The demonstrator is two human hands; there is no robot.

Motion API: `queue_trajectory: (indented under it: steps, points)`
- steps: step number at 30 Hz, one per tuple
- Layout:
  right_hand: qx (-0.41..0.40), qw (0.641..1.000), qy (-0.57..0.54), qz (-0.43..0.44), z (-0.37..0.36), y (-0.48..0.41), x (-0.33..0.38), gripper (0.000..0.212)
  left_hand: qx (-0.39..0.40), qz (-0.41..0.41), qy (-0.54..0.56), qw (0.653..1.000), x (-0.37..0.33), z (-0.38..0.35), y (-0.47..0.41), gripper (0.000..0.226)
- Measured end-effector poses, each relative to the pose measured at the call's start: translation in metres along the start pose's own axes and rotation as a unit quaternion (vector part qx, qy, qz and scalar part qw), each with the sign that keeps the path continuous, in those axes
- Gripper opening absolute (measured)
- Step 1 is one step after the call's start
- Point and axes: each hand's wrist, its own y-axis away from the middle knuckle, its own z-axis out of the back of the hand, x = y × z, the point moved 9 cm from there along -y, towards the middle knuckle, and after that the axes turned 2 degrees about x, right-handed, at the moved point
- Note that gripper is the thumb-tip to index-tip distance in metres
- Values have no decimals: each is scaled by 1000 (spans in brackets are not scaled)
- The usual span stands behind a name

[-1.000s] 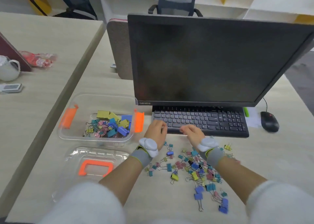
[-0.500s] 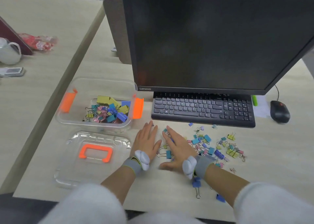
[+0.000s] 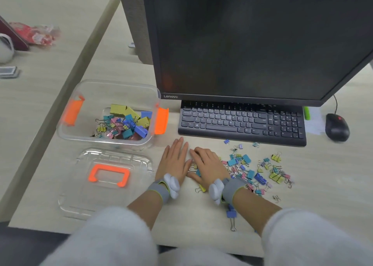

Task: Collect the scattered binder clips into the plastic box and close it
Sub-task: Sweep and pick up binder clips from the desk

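The clear plastic box (image 3: 88,88) with orange latches stands open at the left, with several coloured binder clips (image 3: 123,124) inside. Its clear lid (image 3: 113,197) with an orange handle lies flat in front of it. More scattered binder clips (image 3: 250,169) lie on the desk in front of the keyboard. My left hand (image 3: 174,160) rests flat on the desk, fingers straight, just right of the lid. My right hand (image 3: 210,166) lies against it, its fingers bent over a few clips (image 3: 193,167) at the left end of the pile. A blue clip (image 3: 231,214) lies by my right wrist.
A black keyboard (image 3: 242,122) and a large monitor (image 3: 252,43) stand just behind the clips. A black mouse (image 3: 337,127) sits at the far right. A cup (image 3: 5,49), a red packet (image 3: 38,33) and a small device lie on the neighbouring desk to the left.
Both hands moved back from the keyboard edge to the left end of the pile and came together. My right hand's straight fingers have bent over some clips.
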Motion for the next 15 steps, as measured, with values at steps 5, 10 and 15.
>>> queue_trajectory:
  steps: [5, 10, 15]
  points:
    - [-55, 998, 38, 5, 5, -4, 1, 42, -41, -33, 18, 998, -11, 17, 1, 42]
    - [-78, 994, 70, -5, 7, -8, 1, 26, -122, -52, -11, 991, -20, 35, 9, 28]
    - [-87, 995, 54, -10, 11, -13, 2, 24, -89, -34, 50, 994, -15, 26, 6, 9]
